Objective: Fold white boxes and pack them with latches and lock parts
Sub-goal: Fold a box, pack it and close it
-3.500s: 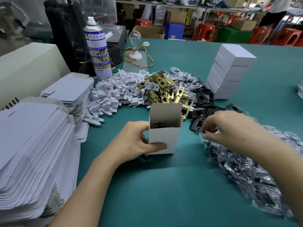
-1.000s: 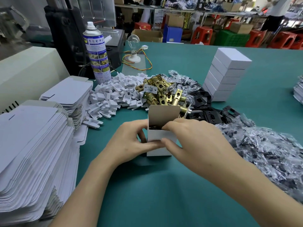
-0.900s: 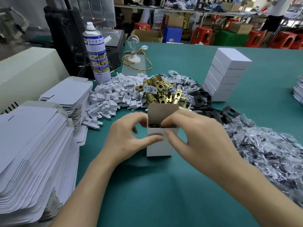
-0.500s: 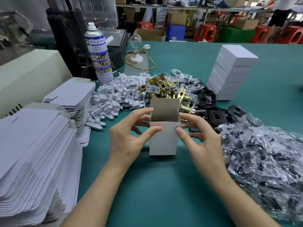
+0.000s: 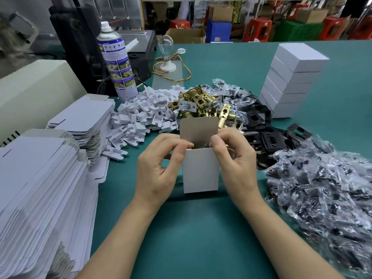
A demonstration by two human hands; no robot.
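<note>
A small white box (image 5: 201,172) stands upright on the green table (image 5: 191,228), its top flap raised behind the opening. My left hand (image 5: 159,168) pinches the box's upper left corner, and my right hand (image 5: 235,160) pinches the upper right corner, thumbs at the rim. Something dark and shiny lies inside the box. Behind it sit a heap of brass latches (image 5: 201,105), black strike plates (image 5: 269,137) and a pile of white plastic inserts (image 5: 141,115).
Stacks of flat white box blanks (image 5: 40,188) fill the left side. A pile of clear bags with black parts (image 5: 326,190) lies at the right. A stack of closed white boxes (image 5: 291,81) stands at the back right, a spray can (image 5: 116,61) at the back left.
My right hand came over from the bags at the right to the box top. Both hands now pinch the upper corners with curled fingers, thumbs nearer the rim than half a second ago.
</note>
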